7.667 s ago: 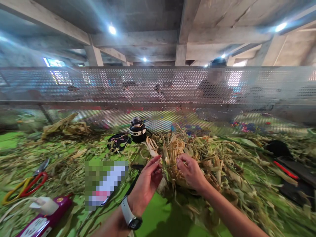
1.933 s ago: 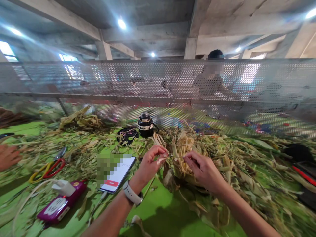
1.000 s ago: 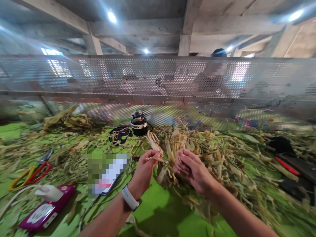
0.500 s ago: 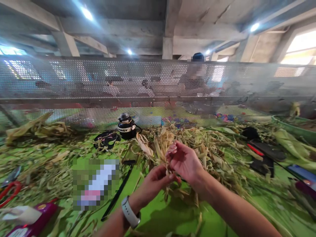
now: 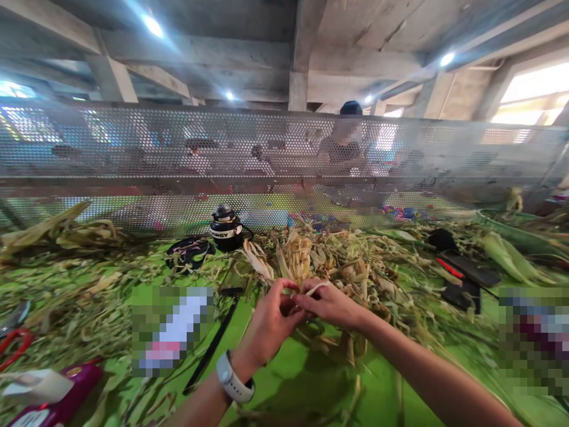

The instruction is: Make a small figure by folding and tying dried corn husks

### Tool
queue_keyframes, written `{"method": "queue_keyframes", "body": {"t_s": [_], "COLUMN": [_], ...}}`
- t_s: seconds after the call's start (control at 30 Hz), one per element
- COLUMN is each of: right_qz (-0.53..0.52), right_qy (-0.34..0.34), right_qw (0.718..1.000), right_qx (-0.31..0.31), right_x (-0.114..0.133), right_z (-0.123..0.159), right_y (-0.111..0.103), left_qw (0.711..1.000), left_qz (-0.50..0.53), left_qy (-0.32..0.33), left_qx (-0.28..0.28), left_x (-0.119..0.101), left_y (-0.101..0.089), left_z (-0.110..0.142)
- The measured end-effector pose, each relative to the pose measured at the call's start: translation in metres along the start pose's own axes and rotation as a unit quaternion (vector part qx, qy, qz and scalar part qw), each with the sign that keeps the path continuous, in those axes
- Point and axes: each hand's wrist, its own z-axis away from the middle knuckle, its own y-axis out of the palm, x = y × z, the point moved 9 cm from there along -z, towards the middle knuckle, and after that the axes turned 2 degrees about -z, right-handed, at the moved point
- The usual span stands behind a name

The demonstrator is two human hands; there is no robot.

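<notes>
My left hand [image 5: 273,317], with a white watch [image 5: 235,379] on its wrist, is closed in a pinch on the lower end of a dried corn husk bundle [image 5: 296,255]. Right beside it, fingertips almost touching, my right hand [image 5: 331,303] pinches a thin pale husk strip [image 5: 317,287] that shows across its fingers. The fingertips partly hide where strip and bundle meet. Behind the hands lies a heap of loose husk strips [image 5: 355,249]. A paler folded husk [image 5: 258,258] lies to the left of the bundle.
A black jar [image 5: 226,228] stands near the perforated metal screen [image 5: 267,142]. Red-handled scissors [image 5: 15,344] and a purple box [image 5: 66,391] lie at left. At right are a dark phone-like object [image 5: 471,267] and a green basin [image 5: 524,228]. A person [image 5: 344,148] is behind the screen.
My right hand has come down from its raised position beside the bundle to meet my left hand, and a pale strip now shows in its fingers. My left hand has turned slightly upright.
</notes>
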Motion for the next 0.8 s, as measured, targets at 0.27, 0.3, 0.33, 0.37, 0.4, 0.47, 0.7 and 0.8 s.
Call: {"method": "queue_keyframes", "body": {"t_s": [0.27,0.3,0.33,0.37,0.4,0.47,0.7,0.8], "right_qz": [-0.173,-0.142,-0.104,-0.066,-0.032,0.010,-0.049,-0.043], "right_qy": [0.011,-0.006,-0.022,-0.034,-0.041,-0.043,-0.012,-0.008], "right_qw": [0.984,0.989,0.994,0.997,0.998,0.998,0.998,0.998], "right_qx": [0.043,0.026,0.007,-0.011,-0.026,-0.048,0.029,0.053], "right_x": [-0.009,-0.006,-0.002,0.001,0.003,0.007,0.010,0.011], "right_z": [-0.002,-0.002,-0.002,-0.002,-0.001,0.001,0.006,0.008], "right_y": [0.006,0.002,-0.003,-0.007,-0.010,-0.015,-0.010,-0.009], "left_qw": [0.998,0.996,0.993,0.990,0.987,0.986,0.988,0.988], "left_qz": [0.057,0.086,0.114,0.137,0.150,0.148,0.100,0.098], "left_qy": [0.007,-0.003,-0.016,-0.027,-0.037,-0.052,-0.031,-0.036], "left_qx": [0.027,0.030,0.032,0.032,0.035,0.059,0.111,0.115], "left_x": [-0.003,0.001,0.004,0.007,0.010,0.014,0.012,0.012], "left_y": [0.002,0.002,0.002,0.001,0.002,0.005,0.013,0.014], "left_z": [-0.002,-0.003,-0.004,-0.005,-0.006,-0.007,-0.004,-0.003]}}
